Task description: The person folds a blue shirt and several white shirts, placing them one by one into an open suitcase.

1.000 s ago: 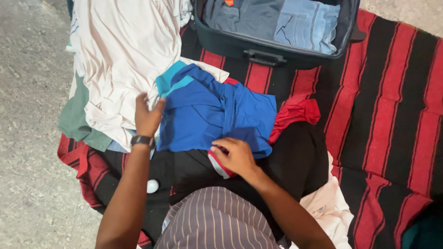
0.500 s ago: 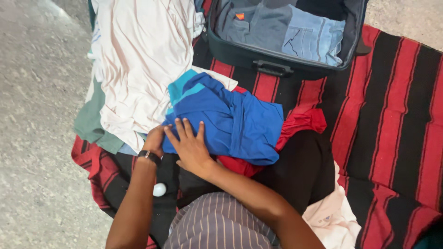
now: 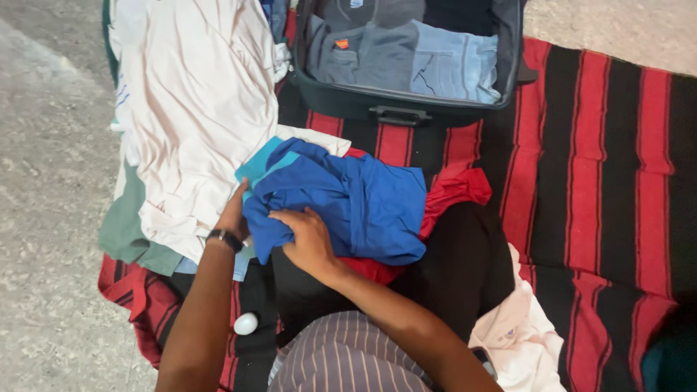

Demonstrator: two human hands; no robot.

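Blue garment (image 3: pixel 348 203), seen from the head view, is bunched on a red and black cloth pile over the striped blanket (image 3: pixel 595 145), just before the open suitcase (image 3: pixel 406 109). Its near-left fold is gripped by the right hand (image 3: pixel 308 243); its left edge is pressed by the left hand (image 3: pixel 234 214), fingers flat. The loose bunching could be undone if pulled unevenly, and the red cloth (image 3: pixel 454 192) beneath might be dragged along.
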